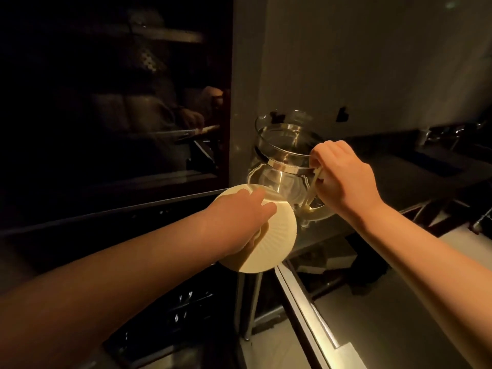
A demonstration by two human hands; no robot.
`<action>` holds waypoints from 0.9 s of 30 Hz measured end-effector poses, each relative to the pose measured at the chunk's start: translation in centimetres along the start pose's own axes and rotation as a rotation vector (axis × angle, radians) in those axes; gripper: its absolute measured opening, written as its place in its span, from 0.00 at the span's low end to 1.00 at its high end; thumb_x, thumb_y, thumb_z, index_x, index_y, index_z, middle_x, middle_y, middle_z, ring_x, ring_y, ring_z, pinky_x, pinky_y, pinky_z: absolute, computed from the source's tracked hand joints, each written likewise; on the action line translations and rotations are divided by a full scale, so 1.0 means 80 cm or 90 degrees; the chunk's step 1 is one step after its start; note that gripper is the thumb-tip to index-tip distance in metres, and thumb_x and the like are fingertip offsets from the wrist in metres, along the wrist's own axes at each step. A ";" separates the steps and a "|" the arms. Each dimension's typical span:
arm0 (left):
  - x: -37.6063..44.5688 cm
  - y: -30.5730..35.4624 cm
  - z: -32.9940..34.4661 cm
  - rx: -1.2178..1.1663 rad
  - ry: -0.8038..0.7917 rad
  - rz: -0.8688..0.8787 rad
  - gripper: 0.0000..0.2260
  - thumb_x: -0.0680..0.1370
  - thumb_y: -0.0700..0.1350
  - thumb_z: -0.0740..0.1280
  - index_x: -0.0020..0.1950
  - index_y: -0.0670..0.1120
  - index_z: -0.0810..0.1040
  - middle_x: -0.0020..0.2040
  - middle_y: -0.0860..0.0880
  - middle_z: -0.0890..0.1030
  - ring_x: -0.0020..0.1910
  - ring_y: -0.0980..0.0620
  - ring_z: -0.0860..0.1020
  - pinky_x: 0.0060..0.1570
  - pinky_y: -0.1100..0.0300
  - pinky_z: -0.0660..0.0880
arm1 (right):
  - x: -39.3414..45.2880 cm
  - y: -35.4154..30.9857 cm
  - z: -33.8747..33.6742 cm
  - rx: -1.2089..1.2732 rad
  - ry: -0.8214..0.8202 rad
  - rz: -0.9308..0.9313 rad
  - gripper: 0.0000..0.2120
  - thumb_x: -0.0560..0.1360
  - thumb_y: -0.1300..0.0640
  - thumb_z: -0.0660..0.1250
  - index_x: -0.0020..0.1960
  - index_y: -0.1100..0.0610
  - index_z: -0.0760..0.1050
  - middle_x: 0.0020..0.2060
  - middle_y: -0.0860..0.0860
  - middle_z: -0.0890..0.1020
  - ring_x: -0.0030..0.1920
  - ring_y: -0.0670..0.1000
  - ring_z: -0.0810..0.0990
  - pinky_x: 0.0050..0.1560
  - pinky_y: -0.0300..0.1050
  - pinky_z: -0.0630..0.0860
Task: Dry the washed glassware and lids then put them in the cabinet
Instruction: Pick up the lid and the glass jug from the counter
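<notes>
A clear glass jug point(282, 158) with a metal band round its neck hangs in the air at mid-frame, tilted slightly. My right hand point(343, 179) grips its handle from the right. Just below and left of it, my left hand point(239, 222) holds a round cream ribbed lid point(269, 249), fingers across its upper face and thumb underneath. The lid's top edge overlaps the jug's lower body. Both are held in front of a dark cabinet point(114, 115) with a glass front at the left.
Dim shelves with crockery show behind the cabinet's glass. A pale wall panel point(372, 62) stands behind the jug. A dark counter with a sink and tap point(431, 161) runs to the right. A metal-edged surface point(319, 328) lies below right, drawers below left.
</notes>
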State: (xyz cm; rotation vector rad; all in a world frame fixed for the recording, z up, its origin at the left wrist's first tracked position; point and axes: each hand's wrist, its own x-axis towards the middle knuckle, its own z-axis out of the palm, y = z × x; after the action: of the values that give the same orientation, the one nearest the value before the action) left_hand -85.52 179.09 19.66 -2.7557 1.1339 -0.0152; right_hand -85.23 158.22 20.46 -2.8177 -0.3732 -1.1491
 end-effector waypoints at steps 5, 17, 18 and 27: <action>-0.049 -0.004 0.019 -0.023 -0.042 -0.080 0.28 0.72 0.47 0.73 0.68 0.52 0.63 0.67 0.49 0.63 0.60 0.48 0.69 0.54 0.52 0.75 | -0.005 -0.037 0.008 0.023 -0.030 -0.064 0.06 0.71 0.64 0.63 0.47 0.57 0.71 0.41 0.47 0.72 0.45 0.47 0.69 0.28 0.34 0.56; -0.159 -0.037 0.073 -0.047 -0.138 -0.264 0.19 0.73 0.44 0.66 0.63 0.49 0.67 0.64 0.47 0.65 0.56 0.48 0.69 0.47 0.55 0.70 | -0.012 -0.129 0.063 0.118 -0.104 -0.148 0.12 0.68 0.71 0.65 0.44 0.56 0.70 0.40 0.50 0.75 0.43 0.53 0.71 0.22 0.42 0.67; -0.164 -0.038 0.079 -0.047 -0.151 -0.277 0.19 0.73 0.44 0.67 0.63 0.49 0.67 0.64 0.47 0.65 0.57 0.47 0.69 0.47 0.55 0.70 | -0.015 -0.134 0.069 0.126 -0.110 -0.156 0.13 0.67 0.71 0.66 0.44 0.56 0.70 0.40 0.50 0.75 0.43 0.53 0.72 0.21 0.42 0.67; -0.180 -0.058 0.128 -0.056 -0.228 -0.317 0.24 0.75 0.44 0.67 0.68 0.47 0.63 0.66 0.45 0.64 0.62 0.45 0.68 0.51 0.52 0.72 | -0.048 -0.158 0.115 0.172 -0.185 -0.190 0.17 0.61 0.71 0.69 0.43 0.55 0.70 0.39 0.48 0.74 0.41 0.52 0.72 0.24 0.34 0.51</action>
State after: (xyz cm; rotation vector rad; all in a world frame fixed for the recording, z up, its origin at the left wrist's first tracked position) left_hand -91.82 193.92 11.05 -2.8782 0.3570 0.4555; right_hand -84.83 171.17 10.90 -2.7434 -0.9209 -0.6567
